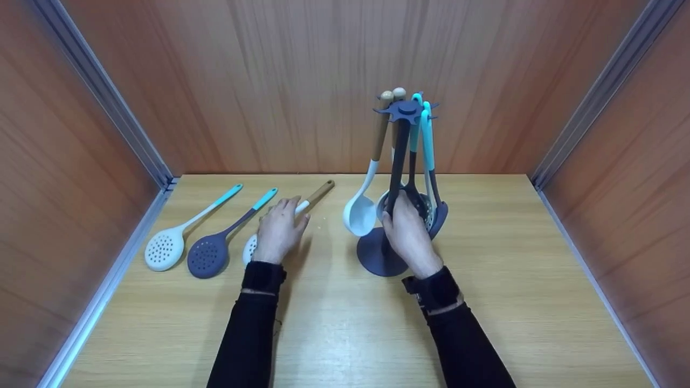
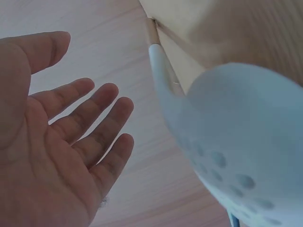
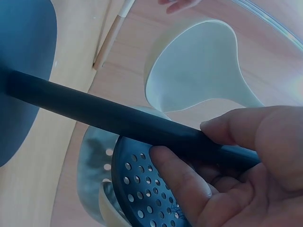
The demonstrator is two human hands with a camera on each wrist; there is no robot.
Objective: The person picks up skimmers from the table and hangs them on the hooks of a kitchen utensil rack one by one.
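My right hand (image 1: pixel 409 234) grips the dark pole (image 3: pixel 99 106) of a utensil stand, its thumb and fingers around it. A white ladle (image 1: pixel 359 215) with a wooden handle hangs on the stand's left side, and several other utensils with turquoise or wooden handles hang behind and to the right. Over a white skimmer (image 2: pixel 236 118) with a wooden handle (image 1: pixel 322 191), my left hand (image 1: pixel 278 229) hovers with fingers extended. The left wrist view shows a gap between that palm and the skimmer. From the head view, the hand hides the skimmer's middle.
To the left lie a dark skimmer (image 1: pixel 208 255) and a white skimmer (image 1: pixel 164 249), both with turquoise handles. The stand's round dark base (image 1: pixel 377 258) rests on the wooden table (image 1: pixel 345 323). Wood-grain panels (image 1: pixel 280 86) enclose the back and both sides.
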